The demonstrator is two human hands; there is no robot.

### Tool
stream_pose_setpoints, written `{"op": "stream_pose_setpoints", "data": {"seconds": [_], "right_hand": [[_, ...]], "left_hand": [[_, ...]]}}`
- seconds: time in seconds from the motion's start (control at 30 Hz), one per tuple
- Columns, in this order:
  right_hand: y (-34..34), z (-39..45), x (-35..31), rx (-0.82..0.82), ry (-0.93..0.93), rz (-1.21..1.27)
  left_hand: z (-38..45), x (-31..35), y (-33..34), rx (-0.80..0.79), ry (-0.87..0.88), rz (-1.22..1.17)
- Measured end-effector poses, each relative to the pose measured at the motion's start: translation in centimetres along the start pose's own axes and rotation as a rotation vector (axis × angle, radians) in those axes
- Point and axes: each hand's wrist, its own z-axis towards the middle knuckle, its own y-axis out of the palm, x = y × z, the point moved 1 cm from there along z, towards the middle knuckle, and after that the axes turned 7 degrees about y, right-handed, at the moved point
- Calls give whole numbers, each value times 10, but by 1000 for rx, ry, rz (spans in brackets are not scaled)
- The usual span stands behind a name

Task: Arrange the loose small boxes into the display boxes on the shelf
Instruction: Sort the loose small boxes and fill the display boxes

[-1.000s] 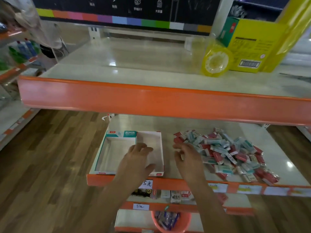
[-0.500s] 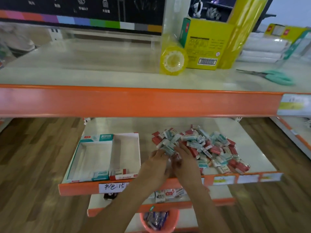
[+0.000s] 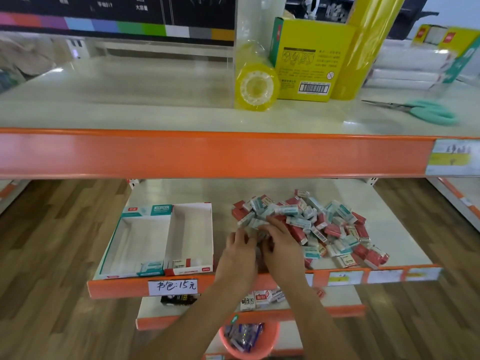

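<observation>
Both hands, the left hand [image 3: 237, 252] and the right hand [image 3: 281, 246], rest side by side on the near left edge of the pile of small boxes [image 3: 311, 224], which spreads away to their right on the shelf [image 3: 389, 229]. Two display boxes [image 3: 161, 240] sit just left of the hands. Below the hands hangs a basket [image 3: 249, 339].

Wood-plank floor [image 3: 52, 255] spreads either side of the orange-edged shelving unit [image 3: 207, 154], a dark panel with a coloured stripe [image 3: 117, 27] behind its glossy top shelf.
</observation>
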Motion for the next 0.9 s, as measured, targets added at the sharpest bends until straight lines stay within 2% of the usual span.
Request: {"op": "stream_pose_setpoints", "data": {"seconds": [0.2,0.6,0.73,0.9], "right_hand": [[7,-8,8,131,50,125],[3,-6,13,83,60,160],[0,-6,13,33,54,244],[0,-7,14,61,69,336]], "left_hand": [[-4,-2,11,153,-68,-130],[-17,-6,8,261,-141,-488],[-14,-9,5,340,-91,-493],[-12,-14,5,364,-84,-491]]}}
